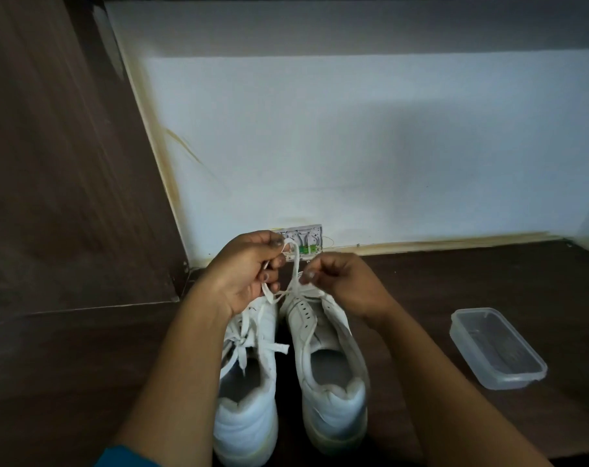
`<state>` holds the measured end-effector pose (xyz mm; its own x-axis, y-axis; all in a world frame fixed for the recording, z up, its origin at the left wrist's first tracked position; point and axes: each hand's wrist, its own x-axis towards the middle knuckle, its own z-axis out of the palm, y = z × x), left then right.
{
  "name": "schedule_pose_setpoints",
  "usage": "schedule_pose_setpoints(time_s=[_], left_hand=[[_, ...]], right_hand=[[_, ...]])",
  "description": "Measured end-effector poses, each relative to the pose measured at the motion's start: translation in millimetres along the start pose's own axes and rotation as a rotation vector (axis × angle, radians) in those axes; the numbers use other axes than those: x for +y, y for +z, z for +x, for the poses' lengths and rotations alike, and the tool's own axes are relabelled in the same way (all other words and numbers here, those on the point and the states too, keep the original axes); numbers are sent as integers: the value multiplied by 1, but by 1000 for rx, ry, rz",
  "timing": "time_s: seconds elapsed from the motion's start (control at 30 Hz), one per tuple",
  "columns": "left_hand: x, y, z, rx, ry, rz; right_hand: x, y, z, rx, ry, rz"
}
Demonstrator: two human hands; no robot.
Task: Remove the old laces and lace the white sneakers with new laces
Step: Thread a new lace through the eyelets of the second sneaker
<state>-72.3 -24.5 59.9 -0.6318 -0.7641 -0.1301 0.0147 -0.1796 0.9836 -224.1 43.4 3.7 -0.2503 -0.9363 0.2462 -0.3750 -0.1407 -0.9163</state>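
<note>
Two white sneakers stand side by side on the dark wooden surface, heels toward me. The left sneaker (249, 399) is laced and tied in a bow. On the right sneaker (330, 382) most eyelets show bare, and a white lace (295, 264) runs up from its toe end. My left hand (249, 267) grips one part of that lace above the toes. My right hand (347, 281) pinches the other part between thumb and fingertips. Both hands hover just above the sneakers' front ends.
A clear plastic container (495, 348) without a lid lies to the right of the sneakers. A white wall with an open socket box (303, 237) rises behind. A brown wooden panel (67, 163) closes off the left side.
</note>
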Motion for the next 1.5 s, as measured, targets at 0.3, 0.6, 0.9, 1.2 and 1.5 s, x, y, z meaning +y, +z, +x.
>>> schedule_pose_setpoints(time_s=[0.3, 0.6, 0.9, 1.2, 1.5], left_hand=[[-9, 9, 5, 64, 39, 452], [-7, -7, 6, 20, 13, 525], [-12, 1, 11, 68, 136, 683], [-34, 6, 25, -11, 118, 786], [-55, 10, 36, 90, -32, 931]], right_hand=[[-23, 1, -2, 91, -62, 119], [-4, -31, -7, 358, 143, -481], [-22, 1, -9, 39, 46, 123], [-3, 5, -4, -125, 141, 125], [18, 0, 7, 167, 347, -218]])
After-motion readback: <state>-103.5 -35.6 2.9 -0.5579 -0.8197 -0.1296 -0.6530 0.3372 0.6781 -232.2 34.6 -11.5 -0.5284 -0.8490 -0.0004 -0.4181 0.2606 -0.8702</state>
